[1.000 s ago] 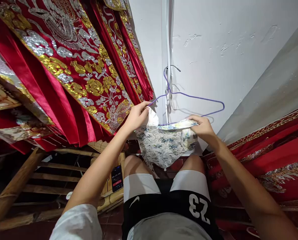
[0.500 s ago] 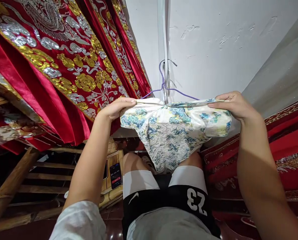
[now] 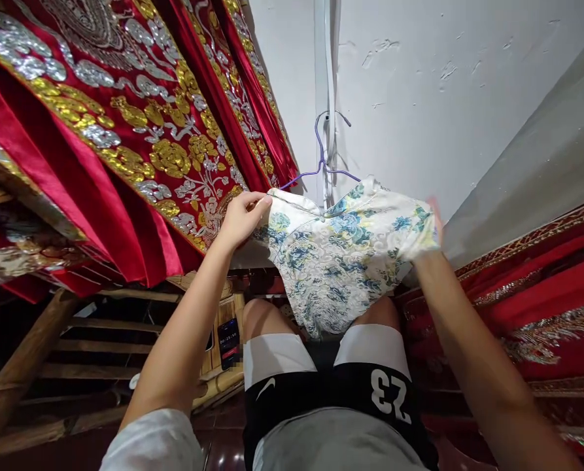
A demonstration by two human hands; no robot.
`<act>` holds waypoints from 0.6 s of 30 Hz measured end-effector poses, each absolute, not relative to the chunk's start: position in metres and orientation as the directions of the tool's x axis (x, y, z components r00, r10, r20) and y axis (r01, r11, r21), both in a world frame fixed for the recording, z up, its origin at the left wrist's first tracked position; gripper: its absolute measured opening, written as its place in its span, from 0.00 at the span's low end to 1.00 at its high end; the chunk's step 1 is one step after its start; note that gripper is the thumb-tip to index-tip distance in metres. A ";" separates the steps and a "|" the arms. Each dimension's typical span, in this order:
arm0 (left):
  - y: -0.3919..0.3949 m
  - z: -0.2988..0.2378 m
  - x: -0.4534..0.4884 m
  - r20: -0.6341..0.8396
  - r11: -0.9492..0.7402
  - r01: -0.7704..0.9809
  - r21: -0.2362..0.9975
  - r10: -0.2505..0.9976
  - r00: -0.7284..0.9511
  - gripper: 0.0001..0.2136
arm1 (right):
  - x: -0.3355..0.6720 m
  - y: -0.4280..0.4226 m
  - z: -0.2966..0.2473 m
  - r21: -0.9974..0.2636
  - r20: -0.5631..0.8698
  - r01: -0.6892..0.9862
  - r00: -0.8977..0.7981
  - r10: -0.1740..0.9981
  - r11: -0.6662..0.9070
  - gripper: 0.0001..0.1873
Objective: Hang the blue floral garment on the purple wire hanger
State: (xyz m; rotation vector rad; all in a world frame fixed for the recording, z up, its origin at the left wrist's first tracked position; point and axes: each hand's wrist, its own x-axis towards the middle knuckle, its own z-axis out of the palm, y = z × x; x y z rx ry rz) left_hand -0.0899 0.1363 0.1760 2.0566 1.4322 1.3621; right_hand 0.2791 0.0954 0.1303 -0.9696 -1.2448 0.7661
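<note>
White floral garment (image 3: pixel 338 255) covers much of the hanger (image 3: pixel 322 165) and blurred right hand (image 3: pixel 437 219).

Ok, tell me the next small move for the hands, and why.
Probably smooth the floral top's raised shoulder flat with the right hand, since the cloth peaks there beside the purple wire hanger, while the left hand pinches the opposite shoulder.

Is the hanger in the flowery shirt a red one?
No, the hanger is purple where it shows above the neck of the flowery shirt, which the left hand pinches at one shoulder.
</note>
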 end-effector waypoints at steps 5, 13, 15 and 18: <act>0.126 0.190 -0.081 0.650 -0.514 0.588 0.624 0.760 -0.026 0.11 | 0.297 0.090 0.166 -0.865 0.328 -0.283 0.305 0.894 0.414 0.24; 0.128 0.190 -0.070 0.696 -0.487 0.647 0.587 0.711 -0.096 0.19 | 0.242 0.075 0.213 -0.916 0.362 -0.189 -0.009 0.932 0.354 0.26; 0.129 0.175 -0.066 0.672 -0.472 0.581 0.663 0.717 -0.184 0.21 | 0.231 0.056 0.200 -0.935 0.350 -0.162 -0.294 0.889 0.315 0.30; 0.121 0.154 -0.052 0.625 -0.469 0.443 0.764 0.708 -0.329 0.25 | 0.223 0.034 0.176 -0.924 0.309 -0.031 -0.651 0.693 0.382 0.30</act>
